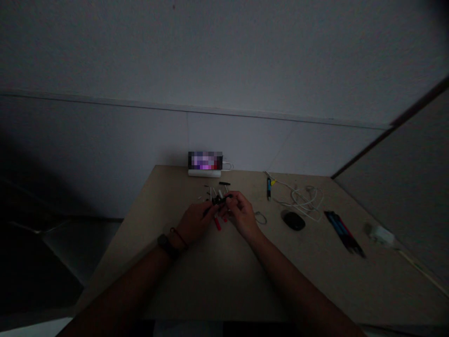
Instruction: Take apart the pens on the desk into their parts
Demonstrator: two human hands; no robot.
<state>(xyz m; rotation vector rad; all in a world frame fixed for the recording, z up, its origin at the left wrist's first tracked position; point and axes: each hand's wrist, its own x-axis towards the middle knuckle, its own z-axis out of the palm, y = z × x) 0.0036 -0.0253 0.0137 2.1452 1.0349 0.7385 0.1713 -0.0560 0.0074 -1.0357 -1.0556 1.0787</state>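
In dim light, my left hand [198, 217] and my right hand [241, 213] meet over the middle of the desk. Both are closed, with fingers pinched on a slim black pen [222, 200] held between them; its finer details are too dark to make out. Small loose pen parts lie just beyond and beneath my fingers, among them thin white tubes and dark pieces. A red piece [217, 224] shows below the hands, and a short black piece [224, 183] lies past them.
A lit phone [205, 160] leans on a white stand [204, 173] by the wall. To the right lie a blue-black pen [269, 189], a tangled white cable [301, 201], a black mouse [293, 221] and several pens [343, 232]. A white plug [382, 235] sits near the right partition.
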